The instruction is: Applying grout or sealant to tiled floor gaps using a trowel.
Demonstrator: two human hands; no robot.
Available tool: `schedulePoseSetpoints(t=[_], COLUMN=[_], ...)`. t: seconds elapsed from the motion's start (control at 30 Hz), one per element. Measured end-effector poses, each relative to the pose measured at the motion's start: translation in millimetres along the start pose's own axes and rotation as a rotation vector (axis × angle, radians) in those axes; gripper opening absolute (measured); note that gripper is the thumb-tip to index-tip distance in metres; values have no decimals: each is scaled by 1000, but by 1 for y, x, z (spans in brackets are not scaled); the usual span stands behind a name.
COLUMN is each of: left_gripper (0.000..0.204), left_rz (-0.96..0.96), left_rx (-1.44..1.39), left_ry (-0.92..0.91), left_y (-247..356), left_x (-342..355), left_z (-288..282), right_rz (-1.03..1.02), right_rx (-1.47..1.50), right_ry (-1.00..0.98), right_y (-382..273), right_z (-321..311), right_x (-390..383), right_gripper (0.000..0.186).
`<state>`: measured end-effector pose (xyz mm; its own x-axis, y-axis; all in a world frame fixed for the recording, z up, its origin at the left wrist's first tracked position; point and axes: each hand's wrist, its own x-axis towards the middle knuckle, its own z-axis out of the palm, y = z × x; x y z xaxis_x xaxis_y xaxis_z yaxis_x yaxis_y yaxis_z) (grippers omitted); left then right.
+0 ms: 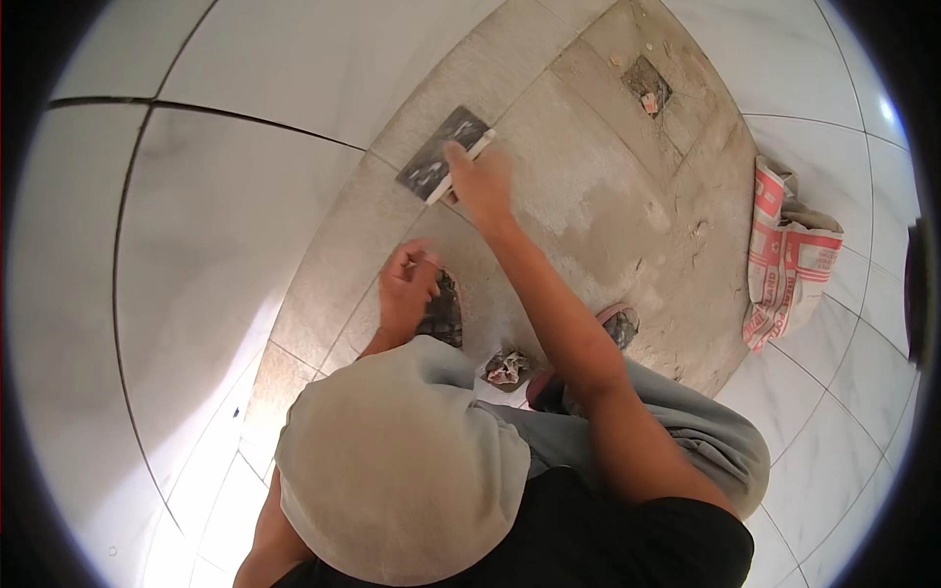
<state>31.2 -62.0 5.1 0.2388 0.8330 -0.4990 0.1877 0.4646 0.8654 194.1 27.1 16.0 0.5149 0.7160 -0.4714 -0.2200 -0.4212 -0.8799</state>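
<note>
My right hand (pixel 478 181) grips a wide scraper (pixel 446 155) with a dark, smeared rectangular blade and a pale strip along one edge. The blade lies against the beige floor tiles (pixel 377 211), close to a joint between them. My left hand (pixel 407 289) hovers by my left shoe (pixel 446 312), its fingers loosely bent and slightly blurred. Nothing shows in that hand. Part of my left forearm is hidden behind my bent knee.
Grey dusty residue (pixel 627 225) covers the floor ahead and to the right. A square drain hole (pixel 647 86) with debris sits at the far right. A red-and-white paper sack (pixel 792 260) leans by the white marbled wall tiles (pixel 255 196). Crumpled scrap (pixel 507 368) lies between my feet.
</note>
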Motion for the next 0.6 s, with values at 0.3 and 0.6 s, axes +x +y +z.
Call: schedulePoseSetpoints(t=[0.3, 0.6], left_gripper=[33, 26], left_rz=[-524, -455], left_rx=[-870, -1044], left_ry=[68, 59], left_y=[27, 34], left_x=[56, 88], left_z=[-43, -42], right_rz=[-211, -259], right_rx=[-592, -509], right_ry=[-269, -212], right_y=[29, 17], right_z=[82, 89], right_x=[-20, -8], right_gripper=[27, 28])
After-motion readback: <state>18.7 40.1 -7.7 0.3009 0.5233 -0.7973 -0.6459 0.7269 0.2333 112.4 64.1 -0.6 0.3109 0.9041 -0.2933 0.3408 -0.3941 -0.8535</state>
